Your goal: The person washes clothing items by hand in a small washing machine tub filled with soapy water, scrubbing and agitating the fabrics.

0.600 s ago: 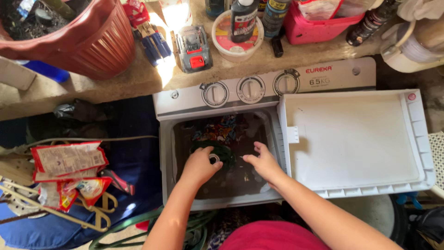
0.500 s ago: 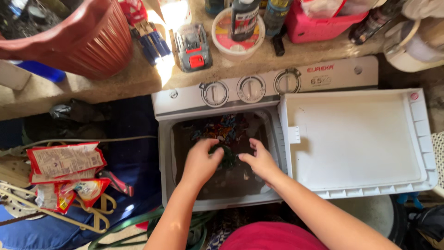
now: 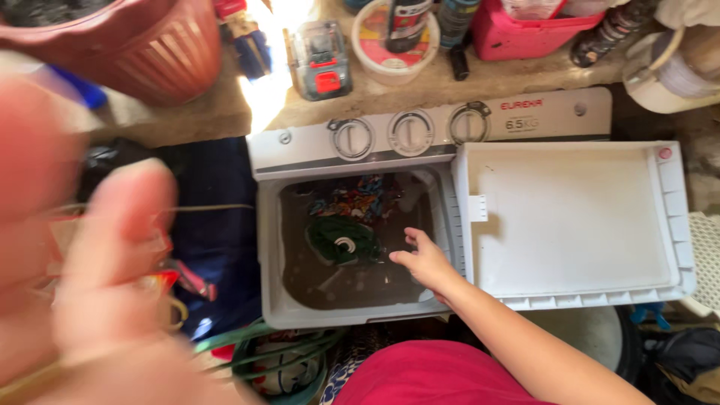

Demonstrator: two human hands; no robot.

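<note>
Daylight from above, one hot patch of glare, and a blurred hand close to the lens

A blown-out white glare (image 3: pixel 262 90) burns on the surface's front edge just above the washing machine (image 3: pixel 420 135), wiping out detail there. The white lid (image 3: pixel 570 217) is bright and evenly lit, while the tub water (image 3: pixel 337 281) is dim and murky. The left hand (image 3: pixel 97 277) fills the left side, wholly out of focus and smeared; the right hand (image 3: pixel 424 259) is fairly sharp. Floor areas beneath lie in shadow.
</note>
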